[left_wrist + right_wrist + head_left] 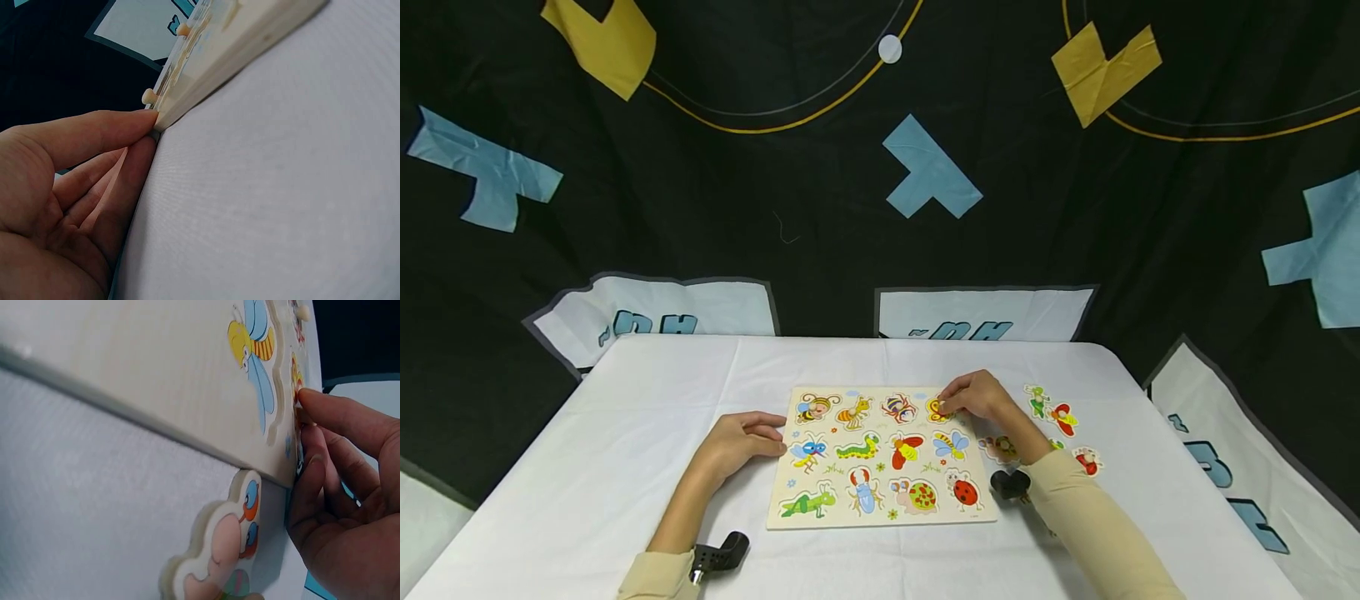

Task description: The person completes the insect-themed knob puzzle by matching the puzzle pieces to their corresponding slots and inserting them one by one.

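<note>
A beige right sleeve [1101, 529] lies nearest the head camera, slanting up past the right side of the wooden board [950, 505]. At its end the right grip [981, 395] is pinched together on a yellow piece [933, 411] at the board's far right corner. The fingers hide how deep it sits in its recess. To seat it well, match its outline to the cut-out, keep it level, then press at the middle; forced in tilted, it would probably catch on the rim.

The left grip [733, 446] has thumb and fairly straight fingers set against the board's left edge, not curled round it; gentle bracing there should stop sliding.

Bare tabletop [865, 364] beyond the board's far edge and to its left gives open room. The right is tighter: a pink-bodied piece [226, 537] lies just beside the board's edge, and a red-winged piece [1063, 418] lies farther right. The black wrist device [1011, 483] sits near that edge too, so lifting before withdrawing seems safer.
</note>
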`<state>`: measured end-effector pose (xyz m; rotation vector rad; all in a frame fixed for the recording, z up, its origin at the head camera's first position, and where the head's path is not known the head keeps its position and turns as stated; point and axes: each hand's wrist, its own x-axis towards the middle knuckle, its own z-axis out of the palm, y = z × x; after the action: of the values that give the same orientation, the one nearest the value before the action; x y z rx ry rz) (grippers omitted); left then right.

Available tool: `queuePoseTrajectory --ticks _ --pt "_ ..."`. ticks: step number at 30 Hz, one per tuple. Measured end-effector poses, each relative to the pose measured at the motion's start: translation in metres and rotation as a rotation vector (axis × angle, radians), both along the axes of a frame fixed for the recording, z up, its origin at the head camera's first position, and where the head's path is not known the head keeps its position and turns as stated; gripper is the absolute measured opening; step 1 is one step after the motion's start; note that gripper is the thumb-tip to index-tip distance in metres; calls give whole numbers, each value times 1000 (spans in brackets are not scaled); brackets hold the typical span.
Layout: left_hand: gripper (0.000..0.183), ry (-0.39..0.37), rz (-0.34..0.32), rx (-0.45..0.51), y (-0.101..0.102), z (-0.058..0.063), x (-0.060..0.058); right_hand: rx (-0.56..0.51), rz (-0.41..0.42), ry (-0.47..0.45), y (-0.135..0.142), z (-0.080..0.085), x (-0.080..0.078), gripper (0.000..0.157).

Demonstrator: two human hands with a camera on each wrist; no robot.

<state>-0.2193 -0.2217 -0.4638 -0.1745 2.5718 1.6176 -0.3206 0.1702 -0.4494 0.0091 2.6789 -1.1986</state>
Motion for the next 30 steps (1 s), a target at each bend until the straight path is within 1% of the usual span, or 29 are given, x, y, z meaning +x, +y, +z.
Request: queuePoseTrajectory --ticks 4,12,19,22,30 --pt "53 -9 9 -7 0 -1 0 -6 2 -7 1 -2 0 19" --pt "55 5 -12 8 -1 0 1 -22 6 -3 2 -2 2 20" --pt "54 -1 -1 8 0 1 1 -31 3 3 2 -2 2 20" --pt "54 0 -6 3 0 2 1 -30 1 2 2 -3 1 19" --pt "52 -10 7 -2 0 0 -1 -29 12 -2 4 -2 2 18"
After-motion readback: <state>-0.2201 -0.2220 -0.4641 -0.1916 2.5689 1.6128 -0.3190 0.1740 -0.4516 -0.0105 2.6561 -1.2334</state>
